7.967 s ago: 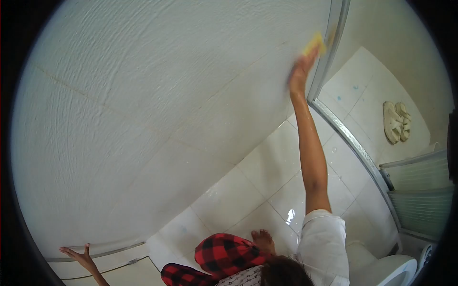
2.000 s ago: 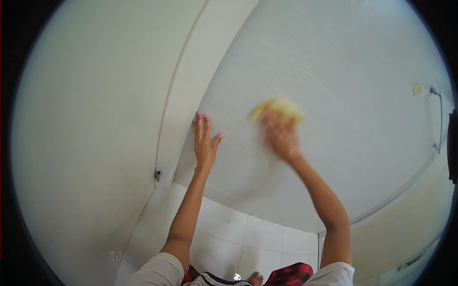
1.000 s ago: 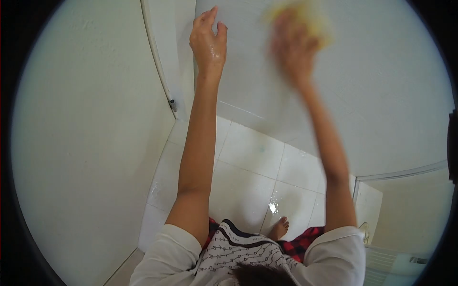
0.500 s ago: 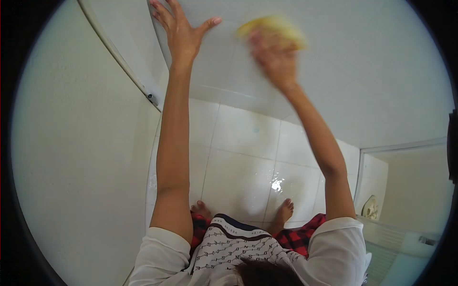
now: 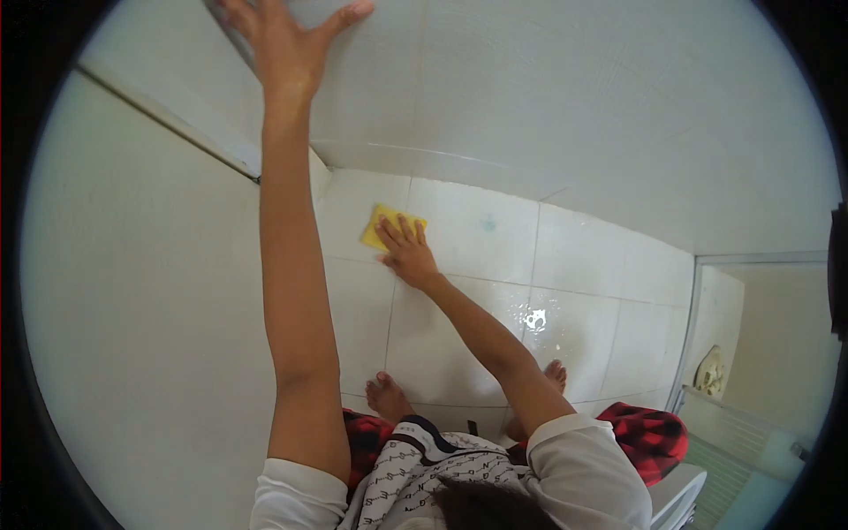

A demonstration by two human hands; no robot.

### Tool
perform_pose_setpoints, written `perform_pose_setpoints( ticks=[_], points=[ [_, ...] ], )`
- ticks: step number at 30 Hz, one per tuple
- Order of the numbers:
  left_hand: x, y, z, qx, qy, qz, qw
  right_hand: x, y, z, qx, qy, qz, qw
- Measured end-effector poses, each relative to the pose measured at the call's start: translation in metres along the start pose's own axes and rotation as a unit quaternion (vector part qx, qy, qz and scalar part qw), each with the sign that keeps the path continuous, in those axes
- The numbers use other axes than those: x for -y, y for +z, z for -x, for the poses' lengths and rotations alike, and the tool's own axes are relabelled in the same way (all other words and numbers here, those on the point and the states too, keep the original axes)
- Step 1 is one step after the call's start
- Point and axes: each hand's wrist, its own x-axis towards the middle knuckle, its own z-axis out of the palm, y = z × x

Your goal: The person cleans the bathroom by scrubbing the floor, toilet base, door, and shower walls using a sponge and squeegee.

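Note:
My left hand [image 5: 287, 44] is spread against the upper part of the pale wall [image 5: 565, 97], near its left edge; the fingertips run partly out of view. Lower down, my right hand [image 5: 409, 253] has its fingers pressed over a yellow cleaning cloth [image 5: 374, 228]. A corner and side of the cloth stick out past the fingers. Hand and cloth appear over the white floor tiles [image 5: 468, 296], close to the wall's foot; whether the cloth touches the tiles I cannot tell.
A pale panel with a dark-edged rail [image 5: 168, 124] borders the left side. Wet, shiny spots [image 5: 535, 320] lie on the tiles near my bare feet [image 5: 387, 397]. At the right stand a glass-and-metal frame [image 5: 693, 309] and a white plastic seat edge [image 5: 676, 495].
My right hand has brought the cloth from high on the wall down and left to the floor area. My left hand stays spread on the wall; the view has shifted slightly.

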Motion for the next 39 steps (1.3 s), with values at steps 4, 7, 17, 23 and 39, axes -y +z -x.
perform_pose_setpoints(
  ticks=[4,7,17,23,39],
  points=[
    [0.009,-0.007,0.005,0.041,-0.002,-0.015,0.999,-0.145,-0.064,0.101,-0.003,0.188,0.099,0.977],
    [0.007,-0.008,0.002,0.056,0.020,-0.040,0.997,-0.243,-0.168,0.208,0.023,0.559,0.242,0.793],
    [0.015,0.000,0.012,0.054,0.047,-0.076,0.995,0.021,0.080,-0.094,0.039,0.002,-0.100,0.994],
    [-0.002,-0.001,0.021,0.059,-0.004,-0.012,0.998,-0.234,-0.096,0.130,-0.020,0.219,0.183,0.958],
    [0.014,0.005,0.010,0.085,0.006,0.015,0.996,-0.112,-0.098,0.261,-0.020,0.431,0.020,0.902]
  ],
)
